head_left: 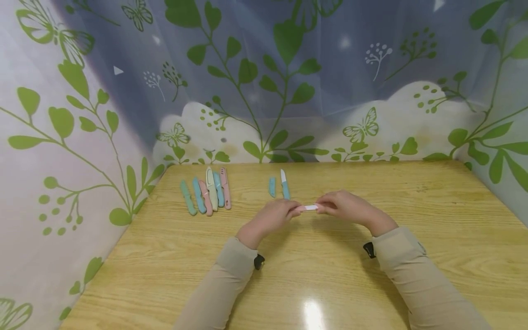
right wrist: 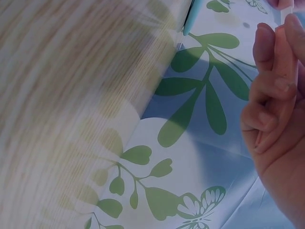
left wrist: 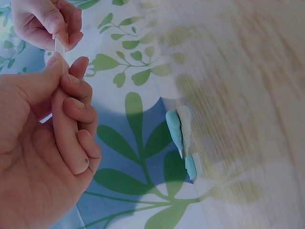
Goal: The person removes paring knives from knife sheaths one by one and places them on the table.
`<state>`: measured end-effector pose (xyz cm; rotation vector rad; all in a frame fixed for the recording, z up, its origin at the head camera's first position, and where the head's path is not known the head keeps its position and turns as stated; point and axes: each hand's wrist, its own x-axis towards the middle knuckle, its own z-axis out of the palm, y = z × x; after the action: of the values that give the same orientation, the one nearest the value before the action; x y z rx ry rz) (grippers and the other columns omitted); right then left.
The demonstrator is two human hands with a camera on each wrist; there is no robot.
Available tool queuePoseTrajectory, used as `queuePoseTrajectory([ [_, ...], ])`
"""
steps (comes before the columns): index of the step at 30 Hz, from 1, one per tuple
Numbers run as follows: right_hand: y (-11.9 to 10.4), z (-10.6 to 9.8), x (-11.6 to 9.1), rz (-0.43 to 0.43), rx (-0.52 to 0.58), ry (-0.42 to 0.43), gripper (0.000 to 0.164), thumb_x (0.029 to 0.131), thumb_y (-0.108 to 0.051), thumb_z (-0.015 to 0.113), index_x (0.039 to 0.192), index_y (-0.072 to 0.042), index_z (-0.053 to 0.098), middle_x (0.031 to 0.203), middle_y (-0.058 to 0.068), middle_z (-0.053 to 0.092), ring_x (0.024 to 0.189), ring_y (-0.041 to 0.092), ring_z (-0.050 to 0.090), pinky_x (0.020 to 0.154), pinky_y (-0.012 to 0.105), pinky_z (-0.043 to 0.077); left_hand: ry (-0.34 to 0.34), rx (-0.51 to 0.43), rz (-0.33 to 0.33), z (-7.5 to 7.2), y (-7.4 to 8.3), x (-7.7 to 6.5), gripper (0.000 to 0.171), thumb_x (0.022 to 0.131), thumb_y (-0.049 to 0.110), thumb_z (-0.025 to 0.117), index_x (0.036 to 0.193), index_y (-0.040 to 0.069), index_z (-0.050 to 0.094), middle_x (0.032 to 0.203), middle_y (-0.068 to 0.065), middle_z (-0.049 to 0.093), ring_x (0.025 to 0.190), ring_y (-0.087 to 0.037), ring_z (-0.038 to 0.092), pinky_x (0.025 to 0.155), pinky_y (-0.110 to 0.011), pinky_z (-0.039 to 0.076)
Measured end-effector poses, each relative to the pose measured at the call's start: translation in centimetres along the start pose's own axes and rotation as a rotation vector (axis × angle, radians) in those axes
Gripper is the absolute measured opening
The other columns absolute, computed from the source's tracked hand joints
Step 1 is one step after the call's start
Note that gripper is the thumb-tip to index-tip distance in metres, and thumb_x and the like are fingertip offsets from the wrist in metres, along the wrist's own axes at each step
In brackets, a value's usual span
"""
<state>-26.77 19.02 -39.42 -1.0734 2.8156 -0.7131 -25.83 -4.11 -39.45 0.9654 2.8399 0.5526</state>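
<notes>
Both hands are raised over the table, close together at its middle. In my left hand (head_left: 272,215) is the pink handle (left wrist: 69,131) of a small knife, its rounded butt showing below the curled fingers. A short length of white blade (head_left: 310,207) bridges the gap between the hands. My right hand (head_left: 348,207) grips a pink sheath (right wrist: 285,57) at the other end of the blade, fingers wrapped along it. Just beyond the hands lie a blue-handled knife (head_left: 285,187) with a bare white blade and, left of it, a separate blue sheath (head_left: 272,187).
A row of several knives in green, blue, pink and cream, including a cream knife (head_left: 212,188), lies at the table's back left. Patterned cloth (head_left: 255,91) rises along the back and sides of the wooden table (head_left: 165,275).
</notes>
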Motion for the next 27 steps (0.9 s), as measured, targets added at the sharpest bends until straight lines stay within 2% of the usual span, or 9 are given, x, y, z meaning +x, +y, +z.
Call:
queuePoseTrajectory([
  [7,-0.09,-0.12,-0.09,0.006,0.011,0.001,0.024,0.097,-0.021,0.06,0.108,-0.002,0.07,0.099,0.008,0.07,0.079,0.01,0.062,0.069,0.03,0.051,0.002,-0.006,0.007,-0.02,0.0,0.01,0.033,0.103,0.028,0.046,0.123,0.01,0.065,0.115,-0.005,0.069,0.104,-0.018,0.065,0.093,-0.034,0.05],
  [27,-0.15,-0.33,-0.22,0.01,0.002,-0.008,0.024,0.096,-0.02,0.061,0.108,-0.001,0.07,0.096,0.007,0.07,0.072,0.006,0.057,0.065,0.027,0.048,-0.012,-0.014,0.001,0.05,-0.03,0.09,0.034,0.103,0.029,0.045,0.124,0.01,0.064,0.115,-0.005,0.069,0.101,-0.018,0.065,0.091,-0.034,0.05],
])
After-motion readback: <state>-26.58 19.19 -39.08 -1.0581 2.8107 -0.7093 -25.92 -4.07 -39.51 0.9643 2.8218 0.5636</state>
